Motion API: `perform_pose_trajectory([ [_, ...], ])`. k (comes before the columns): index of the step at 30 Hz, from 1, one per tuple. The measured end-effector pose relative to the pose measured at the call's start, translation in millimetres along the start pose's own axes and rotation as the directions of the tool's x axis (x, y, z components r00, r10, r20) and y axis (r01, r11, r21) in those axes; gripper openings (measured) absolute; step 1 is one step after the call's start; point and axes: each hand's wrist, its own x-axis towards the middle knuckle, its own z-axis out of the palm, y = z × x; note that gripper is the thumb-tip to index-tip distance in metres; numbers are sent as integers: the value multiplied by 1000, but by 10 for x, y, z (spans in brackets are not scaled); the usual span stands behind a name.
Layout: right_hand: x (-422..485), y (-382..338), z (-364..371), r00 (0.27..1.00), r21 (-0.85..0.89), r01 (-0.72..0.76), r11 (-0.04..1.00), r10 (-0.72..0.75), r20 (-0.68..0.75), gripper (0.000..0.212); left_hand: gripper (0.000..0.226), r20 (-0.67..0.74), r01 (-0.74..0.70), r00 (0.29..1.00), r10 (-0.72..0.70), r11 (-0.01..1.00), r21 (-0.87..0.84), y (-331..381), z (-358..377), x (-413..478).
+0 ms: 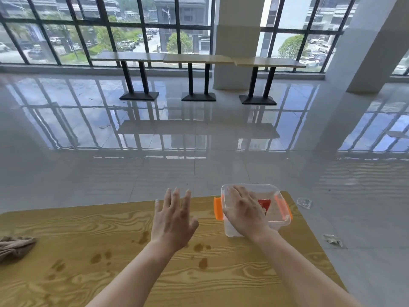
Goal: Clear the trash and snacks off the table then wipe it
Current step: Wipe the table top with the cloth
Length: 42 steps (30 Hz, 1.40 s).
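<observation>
Two hands over wooden table (66, 218). Right hand (245, 211) flat, fingers together, pressing lid of clear container (278, 220) at far right corner. Left hand (172, 220) hovers, fingers spread wide. Cloth (15, 245) at left edge; brown stains (199, 248) near centre.

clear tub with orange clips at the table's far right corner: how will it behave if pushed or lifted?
The plastic tub looks rigid and probably light: thin clear walls, little visible inside. It would likely slide on the smooth table, not tip. It sits near the edge, so a push could send it off.
</observation>
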Motion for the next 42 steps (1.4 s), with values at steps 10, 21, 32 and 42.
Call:
perform_pose_trajectory([
  [10,20,-1306,290,984,23,170,985,-171,59,67,79,-78,170,983,-166,984,48,-1178,-410,-779],
  [21,-3,-3312,1359,920,140,315,939,-338,199,66,73,-87,353,934,-346,931,94,-3088,-648,-1871],
  [32,223,-4728,2810,785,195,375,906,-422,454,59,71,110,449,877,-468,879,158,-4471,-21,-2715],
  [42,592,-5653,3847,702,138,465,874,-459,544,64,72,217,440,862,-457,889,125,-4954,741,-3124],
])
